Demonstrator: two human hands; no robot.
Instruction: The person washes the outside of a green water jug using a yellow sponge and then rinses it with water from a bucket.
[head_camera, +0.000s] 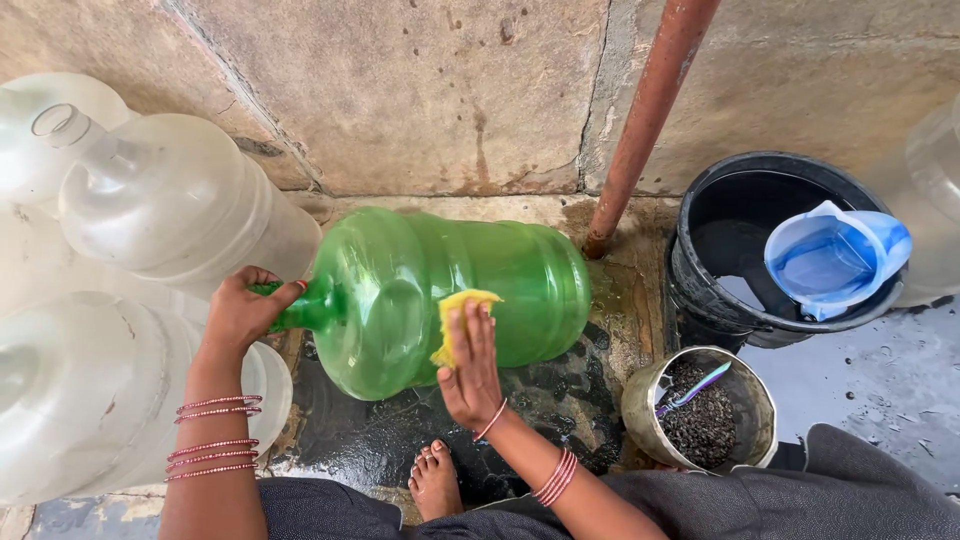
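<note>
Our right fingers (478, 335) lie flat and close together, pressing a small yellow sponge (458, 318) against the curved side of the large green translucent plastic water jug (470, 285). Our right hand (470, 370) sits on the near side of the jug's body, about halfway along it. Our left hand (243, 310) is wrapped around the jug's narrow neck, fingers curled tight, thumb over the top.

The jug lies on its side on a wet dark stone floor (540, 400), its base pointing toward a rusty red pipe (650, 110) that runs up the stained concrete wall (420, 90). Our bare foot (434, 480) rests on the wet floor just below the jug.

To scrub well here, we judge that the neck grip should stay firm so the round body cannot roll away under the sponge's pressure, and that a flat palm with long strokes along the curve would cover more than fingertip dabs. Turning the jug by the neck would bring unwashed plastic under the sponge.

To our left lie several clear frosted plastic water jugs (170, 200), stacked close together and touching. To the right stands a black plastic bucket (700, 280) holding water and a pale blue plastic jug-shaped scoop (835, 255). Nearer us is a small dull metal pot (640, 405) of dark gritty material with a toothbrush-like tool (692, 388) lying in it.
</note>
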